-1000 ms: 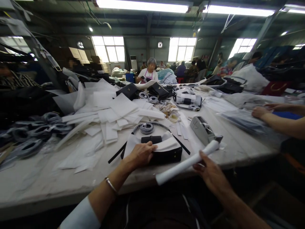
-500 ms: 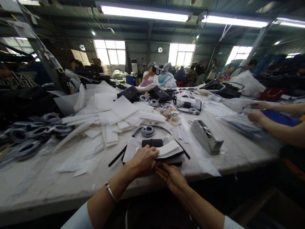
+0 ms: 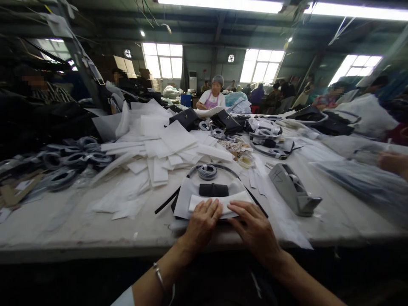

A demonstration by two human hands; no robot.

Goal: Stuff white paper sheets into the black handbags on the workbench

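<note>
A bag covered with white foam sheeting (image 3: pixel 185 197) lies at the table's near edge, its dark strap arching behind it. My left hand (image 3: pixel 203 223) rests with fingers together on a folded white foam strip (image 3: pixel 195 203) along the bag's near side. On the strip's right part lies my right hand (image 3: pixel 253 227), its thumb lower and apart from the fingers. Just behind the strip sits a black rolled piece (image 3: pixel 213 190). A wrapped grey coil (image 3: pixel 207 172) lies beyond it, inside the arch of the strap.
A grey tape dispenser (image 3: pixel 295 191) stands to the right. White foam sheets (image 3: pixel 159 144) are heaped at the left, with grey coils (image 3: pixel 63 177) farther left. Another person's hand (image 3: pixel 393 162) shows at the right edge, and a person (image 3: pixel 212 101) sits across the table.
The view has shifted right and down. My right hand has risen from below the bag's near edge onto the foam strip, which now lies straighter. The co-worker's arms have mostly left the view.
</note>
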